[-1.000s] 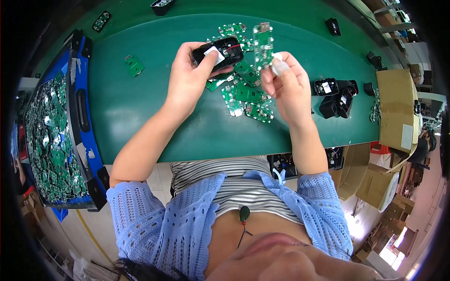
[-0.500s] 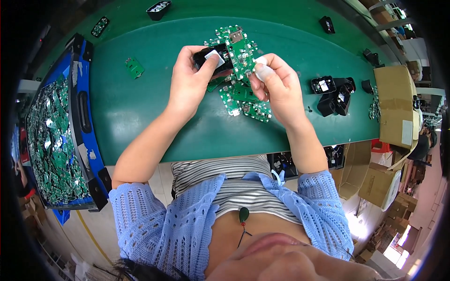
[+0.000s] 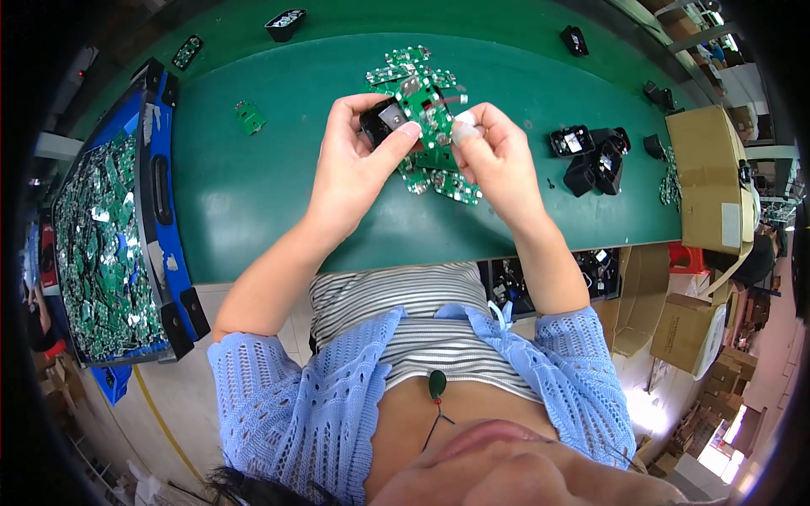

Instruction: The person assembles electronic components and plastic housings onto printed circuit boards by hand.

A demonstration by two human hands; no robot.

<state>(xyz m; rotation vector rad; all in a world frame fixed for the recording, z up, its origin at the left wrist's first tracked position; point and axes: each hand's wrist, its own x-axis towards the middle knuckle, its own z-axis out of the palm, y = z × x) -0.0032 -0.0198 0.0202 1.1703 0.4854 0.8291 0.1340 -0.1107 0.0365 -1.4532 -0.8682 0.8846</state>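
Observation:
My left hand [image 3: 346,177] is closed around a small black plastic housing [image 3: 372,129], its thumb reaching over toward a green circuit board [image 3: 437,126]. The board stands tilted against the housing's right side. White covers sit on the thumb and a finger of my right hand [image 3: 509,169], which pinches the board's right edge. Whether any wire joins board and housing I cannot tell. Beneath and beyond my hands lies a loose pile of green circuit boards [image 3: 460,189], partly hidden by them.
One circuit board [image 3: 250,118] lies apart on the green table [image 3: 245,202]. At the left stands a blue crate [image 3: 176,274] full of boards. Several black housings [image 3: 604,173] cluster on the right, near a cardboard box [image 3: 709,185]. More black housings [image 3: 285,24] lie at the far side.
The circuit board has tilted and come lower, closer over the housing. My left hand has turned the housing slightly and shifted right. The whole view has moved a little.

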